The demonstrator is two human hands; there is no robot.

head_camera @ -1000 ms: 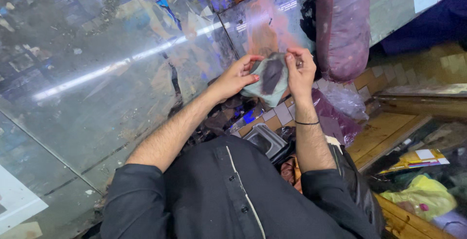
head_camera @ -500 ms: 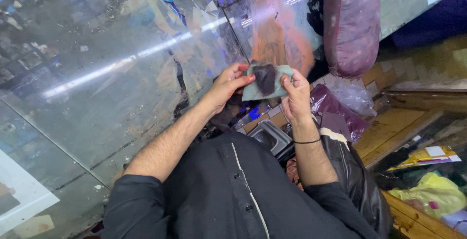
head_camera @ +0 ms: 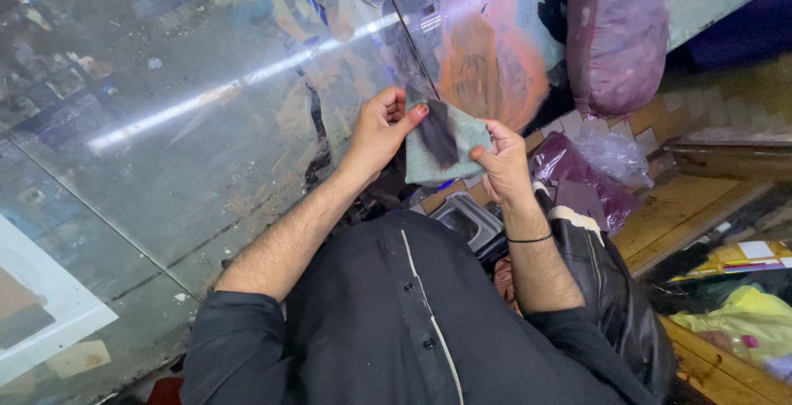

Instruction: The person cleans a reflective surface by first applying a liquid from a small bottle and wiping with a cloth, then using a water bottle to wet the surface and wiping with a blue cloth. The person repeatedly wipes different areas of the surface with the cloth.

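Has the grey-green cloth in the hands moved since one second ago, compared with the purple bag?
Yes. The grey-green cloth has come down and leftward, away from the purple bag; before, it almost touched the bag's lower edge. The left hand and right hand hold it.

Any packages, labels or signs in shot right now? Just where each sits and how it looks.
Plastic bag: top right, long, bulging, clear over maroon contents.
Crumpled bag: below it, clear and purple.
White sheet: under glass counter, lower left, brown patch.
White labels: right edge, small, rectangular.

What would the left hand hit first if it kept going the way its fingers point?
The left hand points right, into the folded grey-green cloth with a dark stain it already pinches; beyond that, likely the right hand.
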